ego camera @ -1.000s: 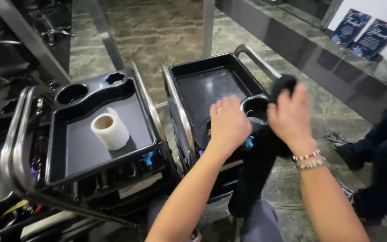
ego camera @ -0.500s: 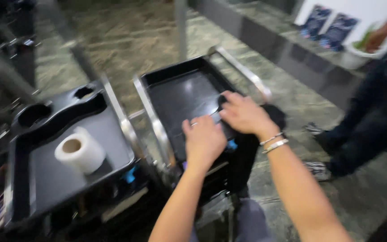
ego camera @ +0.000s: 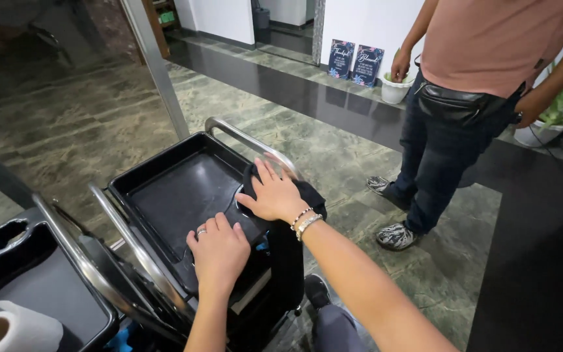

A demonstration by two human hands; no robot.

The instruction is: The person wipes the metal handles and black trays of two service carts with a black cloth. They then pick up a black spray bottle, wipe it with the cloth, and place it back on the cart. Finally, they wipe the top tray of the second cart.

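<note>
Two hands rest on the near right corner of a black cart tray (ego camera: pixel 164 189): the left hand (ego camera: pixel 218 251) lies palm down on the tray's front edge, fingers together and flat, holding nothing, while the right hand (ego camera: pixel 275 195) presses a black cloth (ego camera: pixel 294 261) against the tray's right rim, fingers spread over the fabric rather than pinched on it. The cloth drapes from under that hand down the side of the cart, just inside the chrome handle (ego camera: pixel 242 140). For a clean wipe, the judgement is that the left hand should steady the cart while the right keeps its palm flat on the cloth and bunches up the hanging tail, so it does not drag. A second tray (ego camera: pixel 47 293) with a paper roll (ego camera: pixel 14 329) stands at the left, and another person (ego camera: pixel 470 98) waits nearby.
</note>
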